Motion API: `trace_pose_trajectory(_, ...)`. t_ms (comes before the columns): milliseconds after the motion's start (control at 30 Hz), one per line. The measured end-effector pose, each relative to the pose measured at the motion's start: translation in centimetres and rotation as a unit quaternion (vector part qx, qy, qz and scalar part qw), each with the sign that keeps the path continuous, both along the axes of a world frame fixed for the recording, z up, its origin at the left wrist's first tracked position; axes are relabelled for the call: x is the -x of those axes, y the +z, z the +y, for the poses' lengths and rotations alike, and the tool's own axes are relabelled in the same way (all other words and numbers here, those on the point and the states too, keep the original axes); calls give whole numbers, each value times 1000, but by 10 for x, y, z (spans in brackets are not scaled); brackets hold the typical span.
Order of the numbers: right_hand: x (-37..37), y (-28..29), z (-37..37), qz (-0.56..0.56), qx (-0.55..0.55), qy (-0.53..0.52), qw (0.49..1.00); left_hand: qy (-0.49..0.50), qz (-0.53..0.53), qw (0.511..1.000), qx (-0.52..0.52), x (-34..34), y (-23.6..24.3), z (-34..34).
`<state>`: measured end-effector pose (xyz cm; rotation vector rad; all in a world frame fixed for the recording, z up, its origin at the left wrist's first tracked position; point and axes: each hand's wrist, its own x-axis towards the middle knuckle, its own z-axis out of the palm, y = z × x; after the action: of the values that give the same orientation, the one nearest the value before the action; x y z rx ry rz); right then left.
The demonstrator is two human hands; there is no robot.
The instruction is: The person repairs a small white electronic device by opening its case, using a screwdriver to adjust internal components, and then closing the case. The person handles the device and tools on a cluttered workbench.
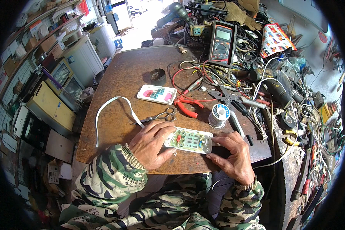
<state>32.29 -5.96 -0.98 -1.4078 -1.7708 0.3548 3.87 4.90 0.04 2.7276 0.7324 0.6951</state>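
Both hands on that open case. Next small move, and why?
I'd probably let go with the right hand while the left hand steadies the open case. Each hand is at one end of it, so neither looks free for a tool; the pliers and solder spool lie just beyond on the table.

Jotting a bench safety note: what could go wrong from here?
1. The white case with the circuit board is held by its ends between left hand and right hand, near the table edge; a slip might drop it.
2. Scissors lie just beyond the left hand; a reach could catch them.
3. The wire spool stands near the right hand and might get knocked over.
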Motion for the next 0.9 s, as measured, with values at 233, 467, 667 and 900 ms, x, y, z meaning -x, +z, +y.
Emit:
trace_pose_trajectory(233, 0, 0, 0, -5, -9, 2, 1000, 3, 1, 1000, 0, -1, 1, 0)
trace_pose_trajectory(467, 0, 0, 1, -15, -4, -1, 1000, 5, -1, 1000, -3, 0, 0, -1)
trace_pose_trajectory(667, 1, 1, -1, -11, -3, -10, 1000, -3, -11, 1000, -14, 0, -4, 1)
trace_pose_trajectory(900, 1, -1, 0, -7, -3, -9, 1000, 5, -11, 1000, -10, 0, -1, 0)
